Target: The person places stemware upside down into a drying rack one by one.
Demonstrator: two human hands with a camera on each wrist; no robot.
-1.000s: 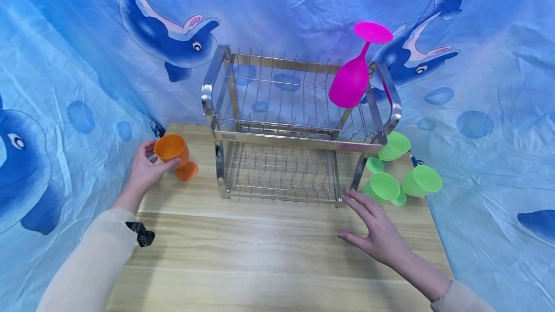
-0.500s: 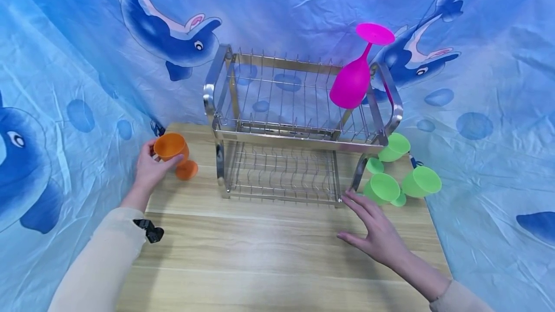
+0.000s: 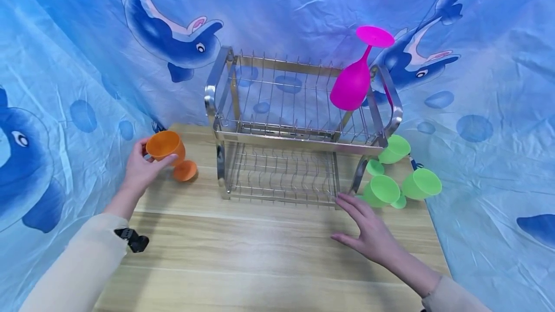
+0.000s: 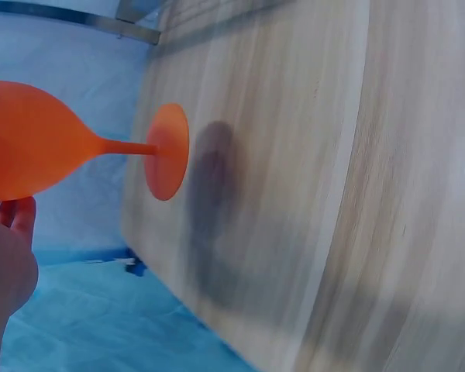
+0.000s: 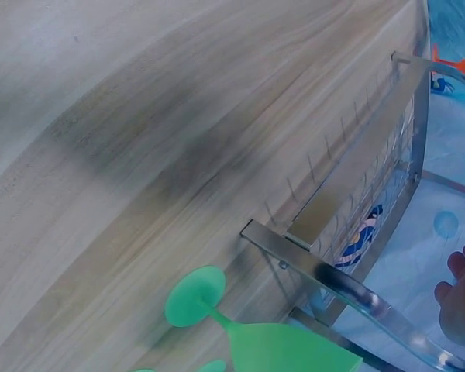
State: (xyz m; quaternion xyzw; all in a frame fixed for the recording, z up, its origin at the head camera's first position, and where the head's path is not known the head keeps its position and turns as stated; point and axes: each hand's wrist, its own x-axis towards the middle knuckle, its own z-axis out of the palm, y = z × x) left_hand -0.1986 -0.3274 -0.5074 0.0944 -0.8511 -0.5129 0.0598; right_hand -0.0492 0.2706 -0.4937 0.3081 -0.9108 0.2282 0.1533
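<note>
My left hand point(image 3: 139, 171) holds an orange goblet point(image 3: 166, 146) by its bowl at the table's left side, thumb on the near side. In the left wrist view, the goblet's round foot point(image 4: 167, 152) hovers just off the wood, apart from its shadow. My right hand point(image 3: 372, 236) holds nothing; its fingers are extended, close to the front right foot of a two-tier metal dish rack point(image 3: 299, 142). Upside down on the rack's upper tier, at the right end, leans a magenta goblet point(image 3: 352, 85).
Several green goblets, among them a front one point(image 3: 382, 189) and a right one point(image 3: 422, 183), stand right of the rack. Blue curtains with dolphins point(image 3: 178, 37) surround the wooden table point(image 3: 260, 254) at the back and sides.
My left hand has shifted slightly left with the orange goblet, which has come up off the table. The right hand has moved a little left and nearer to me.
</note>
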